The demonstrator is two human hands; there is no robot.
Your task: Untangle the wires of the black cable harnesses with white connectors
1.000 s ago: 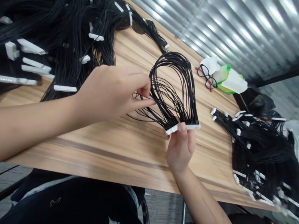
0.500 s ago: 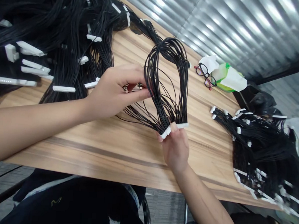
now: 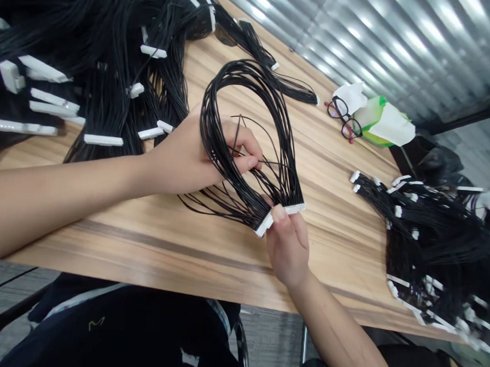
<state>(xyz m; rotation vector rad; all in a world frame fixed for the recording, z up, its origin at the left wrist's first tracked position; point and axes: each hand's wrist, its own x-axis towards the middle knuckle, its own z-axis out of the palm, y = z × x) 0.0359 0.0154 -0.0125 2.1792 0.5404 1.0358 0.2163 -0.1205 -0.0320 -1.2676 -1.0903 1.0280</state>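
A looped bundle of thin black wires rises from a white multi-pin connector, with a second white connector angled beside it. My right hand pinches these connectors between thumb and fingers, and the thumb hides the place where they meet. My left hand sits inside and behind the loop, its thumb and fingers pinching a few loose strands. Some wires pass in front of that hand, and others sag out below it.
Large heaps of black wires with white connectors cover the wooden table at the back left, and another heap lies at the right. Glasses and a green-and-white packet lie by a corrugated metal wall.
The wire loop has swung left and tilted over. My left hand has drawn some strands apart, and my right hand has shifted slightly left. A connector-ended bundle behind the loop now shows on the table.
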